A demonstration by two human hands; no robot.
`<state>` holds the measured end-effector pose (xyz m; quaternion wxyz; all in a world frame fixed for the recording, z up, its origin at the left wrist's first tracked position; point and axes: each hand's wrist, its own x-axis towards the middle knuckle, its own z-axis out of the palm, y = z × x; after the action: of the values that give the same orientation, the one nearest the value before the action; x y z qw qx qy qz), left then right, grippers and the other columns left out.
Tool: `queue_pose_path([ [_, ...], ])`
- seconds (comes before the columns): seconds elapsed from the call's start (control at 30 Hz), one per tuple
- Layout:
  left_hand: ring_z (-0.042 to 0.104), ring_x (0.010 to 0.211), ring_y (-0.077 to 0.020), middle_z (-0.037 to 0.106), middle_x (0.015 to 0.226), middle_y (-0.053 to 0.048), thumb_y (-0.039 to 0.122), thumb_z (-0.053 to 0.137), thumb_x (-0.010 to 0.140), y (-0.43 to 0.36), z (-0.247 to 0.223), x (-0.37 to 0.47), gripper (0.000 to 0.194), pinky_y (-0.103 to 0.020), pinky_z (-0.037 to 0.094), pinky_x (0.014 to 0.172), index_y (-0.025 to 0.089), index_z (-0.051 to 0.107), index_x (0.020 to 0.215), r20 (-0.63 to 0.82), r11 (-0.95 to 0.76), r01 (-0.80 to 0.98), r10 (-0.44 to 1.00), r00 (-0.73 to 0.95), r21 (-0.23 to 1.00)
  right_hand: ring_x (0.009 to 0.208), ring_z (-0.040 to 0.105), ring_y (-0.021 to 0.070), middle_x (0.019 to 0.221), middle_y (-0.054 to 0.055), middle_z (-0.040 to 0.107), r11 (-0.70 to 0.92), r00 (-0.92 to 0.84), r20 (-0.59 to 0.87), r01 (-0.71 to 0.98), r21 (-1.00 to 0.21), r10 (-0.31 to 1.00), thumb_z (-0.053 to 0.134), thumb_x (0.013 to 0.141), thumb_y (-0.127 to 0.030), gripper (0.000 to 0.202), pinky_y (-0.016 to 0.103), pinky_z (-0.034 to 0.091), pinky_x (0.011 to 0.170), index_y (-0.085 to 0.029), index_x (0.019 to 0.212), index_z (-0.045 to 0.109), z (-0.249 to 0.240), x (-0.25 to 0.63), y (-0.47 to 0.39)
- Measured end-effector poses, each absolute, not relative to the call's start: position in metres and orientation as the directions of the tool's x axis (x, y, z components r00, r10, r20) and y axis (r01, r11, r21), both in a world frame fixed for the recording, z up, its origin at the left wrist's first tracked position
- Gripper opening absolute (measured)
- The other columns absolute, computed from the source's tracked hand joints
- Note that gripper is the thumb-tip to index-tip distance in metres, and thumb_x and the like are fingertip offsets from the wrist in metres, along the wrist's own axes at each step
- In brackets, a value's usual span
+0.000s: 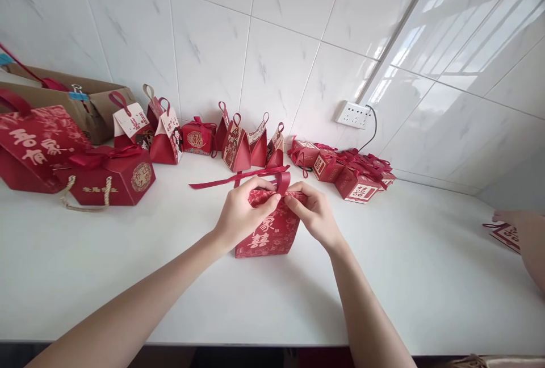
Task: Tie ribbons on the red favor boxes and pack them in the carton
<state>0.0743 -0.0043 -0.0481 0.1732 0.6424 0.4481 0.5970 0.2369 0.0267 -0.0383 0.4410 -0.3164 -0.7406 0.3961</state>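
Observation:
A red gift box [272, 234] with pale characters and a flower pattern stands upright on the white table in front of me. Both hands pinch its top edge, one on either side of a red ribbon loop [283, 182]. My left hand [247, 206] has its thumb on the near face, close to the loop. My right hand [314, 210] grips the same edge just right of the loop, its far fingers hidden behind the box. A loose red ribbon [232, 178] trails to the left behind my left hand.
Larger red boxes [123, 180] and a cardboard carton [106, 109] stand at the left. Small triangular boxes [237, 146] line the wall; hexagonal boxes [356, 182] cluster to their right. A power strip [352, 115] hangs on the tiles. Another person's hand [517, 220] holds a box at far right.

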Motion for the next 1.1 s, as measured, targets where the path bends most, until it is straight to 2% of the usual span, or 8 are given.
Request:
queue_pose_path([
  [0.07,0.065,0.071,-0.0138,0.069,0.079,0.001,0.026,0.062,0.078,-0.004,-0.049,0.074,0.007,-0.024,0.053,0.067,0.020,0.061,0.080,0.622,-0.559,0.357,0.779,-0.083,0.748,0.057,0.043,0.0098,0.065,-0.003,0.051,0.472,-0.417,0.396,0.091,-0.877,0.818,0.058,0.083,-0.035,0.019,0.022,0.034,0.052,-0.018,0.074,0.056,-0.037,0.237,0.025],
  [0.27,0.066,0.080,-0.0139,0.070,0.085,0.000,0.023,0.061,0.079,-0.002,-0.053,0.074,0.008,-0.024,0.054,0.075,0.020,0.059,0.086,0.683,-0.619,0.358,0.726,-0.080,0.699,0.052,0.035,0.0082,0.059,-0.005,0.043,0.497,-0.384,0.429,0.096,-0.863,0.818,0.055,0.084,-0.037,0.025,0.021,0.030,0.049,-0.018,0.069,0.051,-0.037,0.234,0.024],
  [0.47,0.067,0.077,-0.0134,0.070,0.085,0.000,0.025,0.059,0.082,0.000,-0.056,0.072,0.006,-0.024,0.053,0.072,0.020,0.059,0.086,0.691,-0.623,0.393,0.722,-0.044,0.676,0.056,0.044,0.0098,0.064,-0.002,0.051,0.487,-0.364,0.416,0.127,-0.864,0.833,0.058,0.081,-0.033,0.018,0.021,0.036,0.052,-0.017,0.072,0.056,-0.042,0.234,0.028],
  [0.67,0.067,0.077,-0.0131,0.071,0.084,0.001,0.020,0.059,0.080,-0.001,-0.055,0.073,0.004,-0.023,0.054,0.074,0.021,0.059,0.083,0.697,-0.635,0.367,0.715,-0.052,0.679,0.074,0.059,0.0133,0.082,-0.001,0.064,0.591,-0.269,0.553,0.082,-0.802,0.788,0.063,0.079,-0.029,0.011,0.024,0.046,0.067,-0.021,0.086,0.064,-0.038,0.227,0.021],
  [0.87,0.066,0.073,-0.0117,0.071,0.080,0.002,0.020,0.060,0.078,-0.002,-0.056,0.074,0.003,-0.021,0.053,0.069,0.020,0.061,0.081,0.690,-0.639,0.342,0.723,-0.041,0.689,0.064,0.056,0.0108,0.071,-0.003,0.064,0.579,-0.067,0.577,0.026,-0.815,0.814,0.066,0.077,-0.028,0.010,0.023,0.043,0.061,-0.021,0.071,0.065,-0.037,0.216,0.012],
  [1.1,0.063,0.061,-0.0126,0.069,0.070,0.001,0.023,0.059,0.076,-0.002,-0.053,0.075,0.005,-0.022,0.049,0.054,0.019,0.061,0.077,0.654,-0.596,0.371,0.755,-0.041,0.712,0.063,0.053,0.0121,0.068,-0.002,0.060,0.534,0.000,0.535,-0.070,-0.843,0.845,0.069,0.073,-0.033,0.014,0.025,0.041,0.059,-0.021,0.069,0.064,-0.044,0.213,0.016],
])
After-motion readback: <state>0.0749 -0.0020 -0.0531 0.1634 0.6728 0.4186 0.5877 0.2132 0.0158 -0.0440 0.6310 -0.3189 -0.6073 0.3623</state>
